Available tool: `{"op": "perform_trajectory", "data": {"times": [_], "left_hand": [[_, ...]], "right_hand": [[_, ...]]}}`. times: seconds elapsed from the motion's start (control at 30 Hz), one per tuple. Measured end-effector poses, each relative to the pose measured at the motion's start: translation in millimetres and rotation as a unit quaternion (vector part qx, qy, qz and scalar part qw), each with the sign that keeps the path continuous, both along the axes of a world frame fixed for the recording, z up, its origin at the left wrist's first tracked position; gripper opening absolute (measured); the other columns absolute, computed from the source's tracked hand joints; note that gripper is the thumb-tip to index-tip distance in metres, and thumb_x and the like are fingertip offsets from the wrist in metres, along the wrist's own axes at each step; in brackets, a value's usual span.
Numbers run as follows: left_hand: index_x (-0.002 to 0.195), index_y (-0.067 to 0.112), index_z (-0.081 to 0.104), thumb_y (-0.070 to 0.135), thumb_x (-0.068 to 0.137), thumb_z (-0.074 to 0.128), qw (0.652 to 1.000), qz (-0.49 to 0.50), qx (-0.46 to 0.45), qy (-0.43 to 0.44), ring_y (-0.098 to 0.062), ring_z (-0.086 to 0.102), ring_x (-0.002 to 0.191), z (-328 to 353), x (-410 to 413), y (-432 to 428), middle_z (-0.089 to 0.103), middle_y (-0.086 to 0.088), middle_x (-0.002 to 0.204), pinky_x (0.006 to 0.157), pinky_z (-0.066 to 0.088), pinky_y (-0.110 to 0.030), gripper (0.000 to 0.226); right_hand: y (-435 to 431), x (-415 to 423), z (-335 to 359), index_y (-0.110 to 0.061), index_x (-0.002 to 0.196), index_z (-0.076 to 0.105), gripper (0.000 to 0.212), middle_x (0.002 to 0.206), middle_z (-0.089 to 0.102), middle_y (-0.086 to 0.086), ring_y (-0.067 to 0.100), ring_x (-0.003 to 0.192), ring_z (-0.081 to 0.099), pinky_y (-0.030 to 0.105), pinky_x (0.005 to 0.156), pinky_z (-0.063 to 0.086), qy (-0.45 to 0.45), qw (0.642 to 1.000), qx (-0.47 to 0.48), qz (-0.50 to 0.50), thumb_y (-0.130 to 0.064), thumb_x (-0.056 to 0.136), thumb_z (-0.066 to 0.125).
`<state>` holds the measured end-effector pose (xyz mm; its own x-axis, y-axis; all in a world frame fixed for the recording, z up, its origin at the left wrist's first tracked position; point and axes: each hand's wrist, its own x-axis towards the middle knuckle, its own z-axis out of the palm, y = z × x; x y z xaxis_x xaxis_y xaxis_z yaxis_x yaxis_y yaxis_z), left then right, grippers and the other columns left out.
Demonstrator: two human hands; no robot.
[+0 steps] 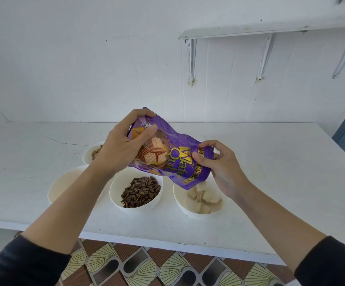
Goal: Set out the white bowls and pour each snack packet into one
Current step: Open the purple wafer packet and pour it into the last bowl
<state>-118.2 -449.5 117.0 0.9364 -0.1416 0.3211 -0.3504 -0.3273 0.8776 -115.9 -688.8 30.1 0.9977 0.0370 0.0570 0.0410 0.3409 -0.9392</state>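
Your left hand [120, 147] and right hand [221, 168] each grip the crumpled purple foil wafer packet [177, 141], gold-lettered, tilted mouth-down over the right-hand white bowl [185, 211] holding pale wafer pieces [200, 199].

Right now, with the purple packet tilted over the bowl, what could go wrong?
1. The lower end of the purple packet hangs over the left rim of the wafer bowl, close to the seed bowl; pieces may land between them or among the seeds.
2. Both bowls stand near the table edge; pieces could fall off.

Packet [173, 153] above right bowl [180, 198]
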Motion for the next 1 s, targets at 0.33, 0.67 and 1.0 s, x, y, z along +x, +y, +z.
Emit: {"op": "perform_trajectory", "data": {"times": [0.33, 0.67, 1.0], "left_hand": [[0.117, 0.032, 0.066, 0.027, 0.098, 0.068, 0.997, 0.01, 0.019, -0.072, -0.012, 0.069, 0.083, 31.6, 4.2, 1.3, 0.07, 0.011, 0.089, 0.076, 0.059, -0.032, 0.019], [0.121, 0.042, 0.063, 0.04, 0.093, 0.072, 0.994, 0.0, 0.101, -0.044, -0.018, 0.066, 0.11, 1.3, 5.1, -7.0, 0.068, 0.005, 0.116, 0.098, 0.055, -0.048, 0.029], [0.122, 0.053, 0.064, 0.048, 0.089, 0.073, 0.982, 0.045, 0.148, -0.105, -0.008, 0.061, 0.101, 34.9, 2.8, -13.8, 0.06, -0.001, 0.112, 0.098, 0.052, -0.028, 0.035]], "right_hand": [[1.4, -0.3, 25.2, -0.019, 0.095, 0.066, 0.042, 0.101, 0.073, 0.022, 0.041, 0.089, 0.072, 0.052, 0.078, 0.055, -0.033, 0.999, 0.0, 0.001, -0.025, 0.06, 0.089], [4.5, -4.4, -20.4, -0.012, 0.092, 0.066, 0.034, 0.112, 0.064, 0.033, 0.038, 0.1, 0.066, 0.039, 0.078, 0.062, 0.023, 0.996, 0.083, -0.013, -0.01, 0.064, 0.086], [9.1, -4.1, -2.9, -0.011, 0.09, 0.063, 0.023, 0.101, 0.071, 0.018, 0.031, 0.093, 0.071, 0.035, 0.077, 0.061, 0.013, 0.986, 0.163, 0.009, -0.005, 0.073, 0.077]]}}
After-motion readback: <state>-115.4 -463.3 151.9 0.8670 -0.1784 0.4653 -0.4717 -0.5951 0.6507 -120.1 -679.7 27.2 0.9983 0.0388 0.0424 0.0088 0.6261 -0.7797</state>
